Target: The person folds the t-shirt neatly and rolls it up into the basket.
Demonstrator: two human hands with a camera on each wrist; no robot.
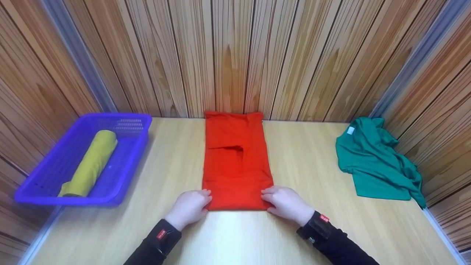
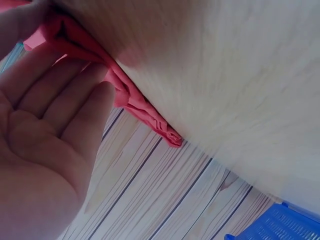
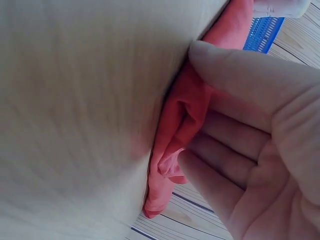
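A red garment (image 1: 237, 158), folded into a long strip, lies flat on the table, its far end against the back wall and a fold across its near end. At the near left corner my left hand (image 1: 189, 208) holds the garment's edge; in the left wrist view its fingers (image 2: 75, 100) lie along the cloth with the thumb at the near side. My right hand (image 1: 289, 204) holds the near right corner. In the right wrist view, layers of red cloth (image 3: 182, 115) sit between thumb and fingers.
To the left stands a purple plastic basket (image 1: 134, 158) with a rolled yellow cloth (image 1: 90, 165) inside. A crumpled green garment (image 1: 379, 162) with a white label lies at the right, by the side wall. Wood-patterned walls (image 1: 235, 55) enclose the table (image 1: 235, 239) at back and sides.
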